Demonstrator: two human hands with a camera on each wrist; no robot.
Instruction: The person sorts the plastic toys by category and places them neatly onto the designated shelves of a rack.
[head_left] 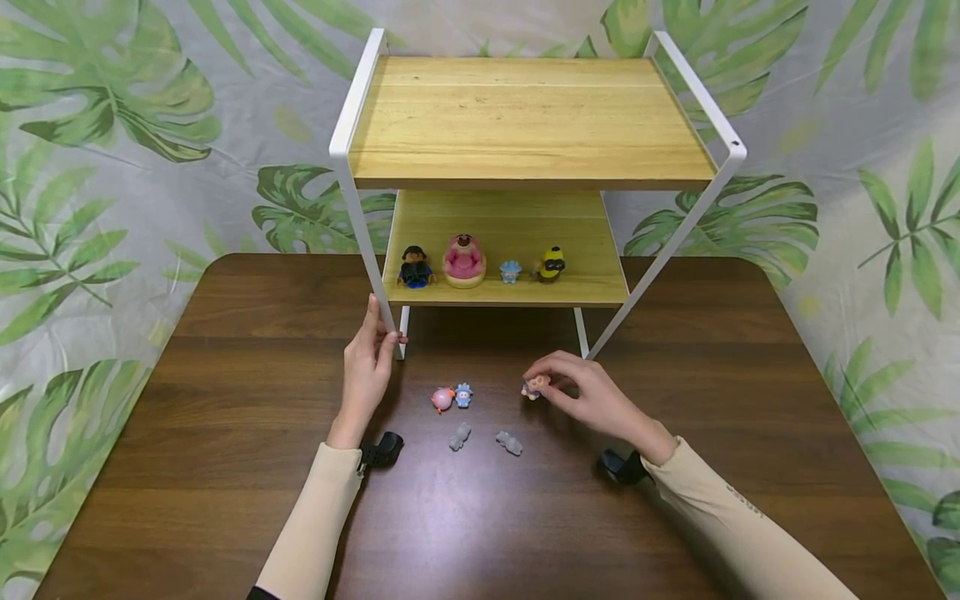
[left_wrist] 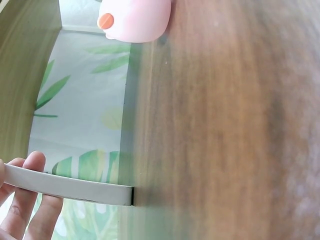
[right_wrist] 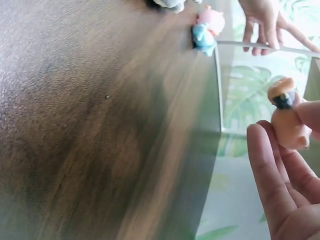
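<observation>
My left hand [head_left: 365,367] grips the white front leg [left_wrist: 70,188] of a small two-tier shelf, with fingers and thumb on either side of it. In my right hand [head_left: 592,396] a small toy figure [right_wrist: 290,115], tan with a dark band at the neck, is pinched between thumb and fingers over the table. On the table between the hands, a round pink figure [head_left: 442,399] lies beside a light-blue figure [head_left: 463,395]. Nearer the front are two small grey figures, one on the left [head_left: 460,436] and one on the right [head_left: 509,442].
Along the lower shelf board [head_left: 495,212] stand a figure in black and blue [head_left: 415,268], a pink seated bear [head_left: 464,262], a small blue figure [head_left: 510,271] and a yellow-and-black figure [head_left: 551,265]. The upper board [head_left: 532,117] overhangs them. Leaf-print cloth [head_left: 97,208] hangs behind.
</observation>
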